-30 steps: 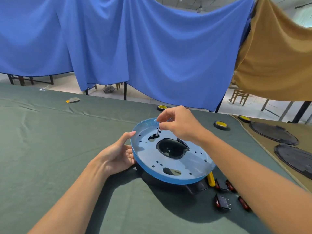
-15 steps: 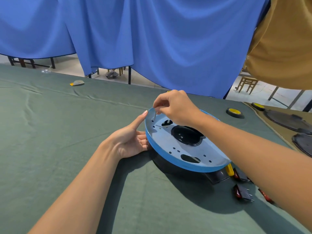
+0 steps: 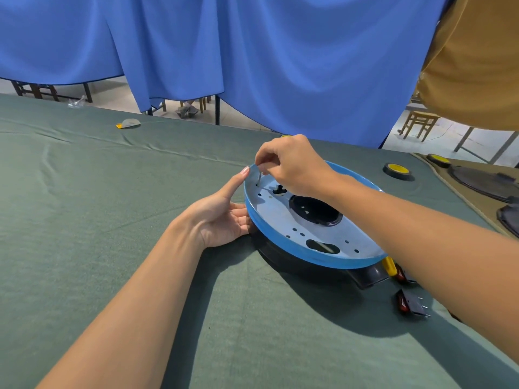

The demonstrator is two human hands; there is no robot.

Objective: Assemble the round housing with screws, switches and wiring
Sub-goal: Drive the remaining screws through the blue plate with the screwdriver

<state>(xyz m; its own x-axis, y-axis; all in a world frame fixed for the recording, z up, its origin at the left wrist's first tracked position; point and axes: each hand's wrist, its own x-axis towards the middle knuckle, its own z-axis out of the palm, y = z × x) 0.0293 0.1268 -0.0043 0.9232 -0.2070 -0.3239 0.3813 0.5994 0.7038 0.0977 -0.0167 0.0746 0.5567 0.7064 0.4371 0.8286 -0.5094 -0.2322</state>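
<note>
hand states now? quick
Left hand: open, steadying the round housing at its rim.
Right hand: pinching a screw at the housing's plate.

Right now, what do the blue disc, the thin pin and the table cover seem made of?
Blue disc: smooth plastic or film-coated metal, soft sheen, punched holes. Thin pin: probably steel, grey and glinting, too small to be sure. Table cover: matte green woven cloth, creased.

Blue-rimmed round housing (image 3: 295,220) tilted, screw (image 3: 259,177) upright
</note>
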